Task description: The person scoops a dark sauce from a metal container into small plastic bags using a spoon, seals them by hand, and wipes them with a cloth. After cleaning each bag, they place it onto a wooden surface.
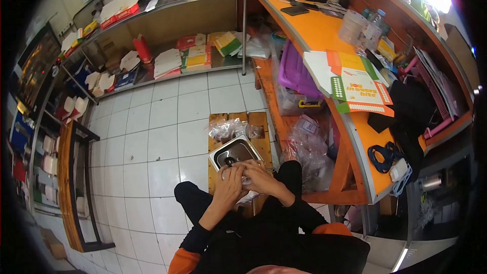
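Note:
My left hand (229, 185) and my right hand (259, 176) meet over the near edge of a square metal tray (218, 160). Their fingers are bent together around something small and clear, mostly hidden by the hands. Inside the tray lies a dark round-ended utensil (230, 161), close to my left fingertips. The tray rests on a low slatted wooden table (218, 118). Clear plastic packets (225, 129) lie on that table beyond the tray.
An orange counter (324, 31) runs along the right, with a flattened printed box (361, 87) on it. Beneath it are a purple crate (299, 71) and plastic bags (309, 147). A wooden bench (68, 187) stands left; metal shelves (167, 73) hold boxes behind.

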Demonstrator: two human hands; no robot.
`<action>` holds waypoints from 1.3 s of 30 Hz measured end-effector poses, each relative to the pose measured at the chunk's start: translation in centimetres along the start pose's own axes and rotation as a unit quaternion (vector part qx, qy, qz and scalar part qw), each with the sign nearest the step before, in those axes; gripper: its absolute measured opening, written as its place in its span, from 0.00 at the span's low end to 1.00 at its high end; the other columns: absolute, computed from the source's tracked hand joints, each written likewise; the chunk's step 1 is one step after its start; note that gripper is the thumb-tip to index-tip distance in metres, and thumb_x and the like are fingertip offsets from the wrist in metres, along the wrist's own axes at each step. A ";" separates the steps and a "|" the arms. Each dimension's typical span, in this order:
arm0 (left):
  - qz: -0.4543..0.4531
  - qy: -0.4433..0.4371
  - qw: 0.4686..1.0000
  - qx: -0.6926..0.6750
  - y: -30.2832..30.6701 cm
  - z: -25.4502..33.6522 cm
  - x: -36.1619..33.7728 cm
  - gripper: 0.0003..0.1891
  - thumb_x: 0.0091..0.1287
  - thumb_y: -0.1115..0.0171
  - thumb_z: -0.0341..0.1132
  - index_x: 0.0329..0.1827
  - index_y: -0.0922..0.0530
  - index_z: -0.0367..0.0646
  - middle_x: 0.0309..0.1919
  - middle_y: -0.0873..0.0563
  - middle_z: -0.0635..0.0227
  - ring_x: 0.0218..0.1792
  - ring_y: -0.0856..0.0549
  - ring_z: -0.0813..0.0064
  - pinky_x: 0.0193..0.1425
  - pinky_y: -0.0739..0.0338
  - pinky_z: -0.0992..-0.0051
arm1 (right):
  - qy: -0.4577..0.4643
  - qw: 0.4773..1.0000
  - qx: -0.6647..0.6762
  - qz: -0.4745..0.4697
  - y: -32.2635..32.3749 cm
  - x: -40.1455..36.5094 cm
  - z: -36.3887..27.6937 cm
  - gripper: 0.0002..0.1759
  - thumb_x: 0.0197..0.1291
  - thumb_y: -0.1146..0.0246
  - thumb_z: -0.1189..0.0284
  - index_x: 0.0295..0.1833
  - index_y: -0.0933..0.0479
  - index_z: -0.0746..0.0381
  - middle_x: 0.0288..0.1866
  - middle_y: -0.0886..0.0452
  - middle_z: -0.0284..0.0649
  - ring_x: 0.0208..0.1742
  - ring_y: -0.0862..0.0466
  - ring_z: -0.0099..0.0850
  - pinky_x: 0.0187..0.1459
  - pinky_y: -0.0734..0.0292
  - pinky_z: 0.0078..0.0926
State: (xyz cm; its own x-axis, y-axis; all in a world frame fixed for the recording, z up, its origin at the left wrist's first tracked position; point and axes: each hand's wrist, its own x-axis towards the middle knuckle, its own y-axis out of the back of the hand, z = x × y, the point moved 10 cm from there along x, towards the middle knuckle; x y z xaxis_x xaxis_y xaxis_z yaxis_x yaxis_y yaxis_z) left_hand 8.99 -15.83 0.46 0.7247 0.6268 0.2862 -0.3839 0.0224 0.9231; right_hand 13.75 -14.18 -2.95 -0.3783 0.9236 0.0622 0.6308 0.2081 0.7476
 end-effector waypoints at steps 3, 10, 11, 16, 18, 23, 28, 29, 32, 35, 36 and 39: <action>-0.015 -0.001 1.000 0.013 0.7 0.1 0.0 0.41 0.46 0.30 0.41 0.62 0.40 0.34 0.51 0.29 0.58 0.55 0.30 0.61 0.66 0.46 0.56 | -0.033 0.999 -0.007 0.010 0.5 0.1 0.2 0.25 0.44 0.33 0.68 0.52 0.24 0.58 0.64 0.33 0.37 0.64 0.37 0.39 0.63 0.48 0.39; -0.054 0.038 0.996 -0.053 -0.9 -2.5 -1.5 0.34 0.56 0.37 0.43 0.61 0.39 0.35 0.49 0.28 0.57 0.53 0.29 0.60 0.60 0.42 0.55 | 0.079 0.960 0.270 0.006 1.1 0.3 1.1 0.14 0.52 0.36 0.68 0.45 0.22 0.61 0.58 0.28 0.43 0.60 0.31 0.40 0.58 0.37 0.36; -0.030 0.071 0.990 -0.118 -0.8 -3.9 -2.0 0.31 0.57 0.37 0.42 0.59 0.37 0.36 0.49 0.28 0.56 0.54 0.30 0.58 0.59 0.42 0.55 | 0.029 0.944 0.326 0.034 2.1 0.5 3.0 0.11 0.52 0.36 0.68 0.41 0.22 0.62 0.56 0.27 0.44 0.57 0.30 0.41 0.56 0.35 0.35; -0.008 0.230 0.853 -0.469 -2.6 -10.7 -4.4 0.21 0.67 0.48 0.41 0.58 0.35 0.37 0.46 0.24 0.60 0.50 0.24 0.69 0.57 0.34 0.70 | -0.173 0.977 -0.060 0.109 2.0 -1.1 12.0 0.16 0.52 0.36 0.68 0.43 0.29 0.65 0.52 0.28 0.50 0.53 0.27 0.49 0.51 0.30 0.39; 0.034 0.302 0.805 -0.511 -6.3 -16.0 -6.4 0.24 0.69 0.50 0.45 0.58 0.35 0.35 0.49 0.25 0.59 0.52 0.25 0.70 0.58 0.33 0.72 | -0.241 0.959 -0.134 0.064 -0.2 -1.7 13.4 0.19 0.52 0.36 0.67 0.46 0.32 0.64 0.50 0.29 0.51 0.51 0.27 0.50 0.48 0.28 0.42; 0.089 0.413 0.687 -0.591 -9.8 -20.3 -8.6 0.35 0.68 0.57 0.58 0.58 0.36 0.29 0.56 0.29 0.52 0.59 0.28 0.64 0.64 0.36 0.66 | -0.240 0.956 -0.167 0.031 -4.2 -1.7 15.5 0.18 0.53 0.39 0.69 0.47 0.34 0.64 0.41 0.27 0.49 0.43 0.24 0.51 0.41 0.28 0.47; 0.093 0.458 0.564 -0.681 -15.1 -21.9 -8.2 0.36 0.67 0.60 0.61 0.57 0.33 0.31 0.53 0.28 0.54 0.58 0.29 0.65 0.65 0.38 0.66 | -0.092 0.942 -0.297 0.124 0.4 -1.1 10.5 0.11 0.49 0.45 0.77 0.41 0.26 0.62 0.34 0.24 0.41 0.43 0.23 0.39 0.47 0.33 0.35; 0.092 0.457 0.549 -0.694 -15.3 -21.8 -7.7 0.36 0.67 0.60 0.62 0.56 0.33 0.31 0.53 0.27 0.55 0.57 0.29 0.66 0.65 0.39 0.66 | -0.072 0.929 -0.331 0.152 1.6 -1.1 9.3 0.10 0.49 0.45 0.77 0.39 0.24 0.61 0.35 0.24 0.40 0.42 0.24 0.37 0.47 0.35 0.34; 0.101 0.427 0.568 -0.696 -15.2 -21.4 -5.9 0.35 0.67 0.58 0.61 0.56 0.32 0.32 0.49 0.24 0.58 0.53 0.27 0.69 0.59 0.35 0.70 | -0.039 0.913 -0.376 0.154 1.9 -0.9 9.1 0.11 0.43 0.42 0.75 0.37 0.23 0.60 0.35 0.25 0.38 0.42 0.26 0.34 0.47 0.36 0.33; 0.098 0.460 0.591 -0.656 -16.4 -22.2 -5.4 0.37 0.65 0.58 0.64 0.56 0.31 0.34 0.50 0.26 0.59 0.54 0.29 0.68 0.60 0.38 0.68 | -0.034 0.923 -0.373 0.082 -0.1 -1.0 9.8 0.10 0.44 0.41 0.76 0.35 0.21 0.60 0.34 0.23 0.38 0.42 0.24 0.35 0.46 0.35 0.32; 0.105 0.473 0.615 -0.622 -16.7 -23.0 -5.6 0.37 0.64 0.58 0.64 0.55 0.30 0.35 0.50 0.25 0.59 0.54 0.29 0.69 0.60 0.38 0.68 | -0.027 0.928 -0.362 0.082 -0.7 -1.3 9.3 0.09 0.44 0.41 0.75 0.35 0.21 0.60 0.34 0.22 0.39 0.41 0.24 0.36 0.46 0.35 0.33; 0.099 0.486 0.628 -0.599 -17.1 -23.6 -5.6 0.38 0.62 0.57 0.67 0.55 0.29 0.37 0.49 0.25 0.60 0.54 0.31 0.69 0.59 0.39 0.67 | -0.092 0.966 -0.231 0.078 -1.9 -1.2 10.7 0.08 0.46 0.41 0.73 0.34 0.21 0.61 0.32 0.21 0.41 0.39 0.22 0.38 0.46 0.35 0.34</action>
State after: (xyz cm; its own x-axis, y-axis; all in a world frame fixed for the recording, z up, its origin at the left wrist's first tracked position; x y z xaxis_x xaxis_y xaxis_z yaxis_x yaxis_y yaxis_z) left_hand -2.03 -1.30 -23.02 0.1257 0.8762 -0.4653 -0.9890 0.0736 -0.1287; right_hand 20.21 -12.21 -11.55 -0.1499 0.9825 0.1106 0.2849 -0.0642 0.9564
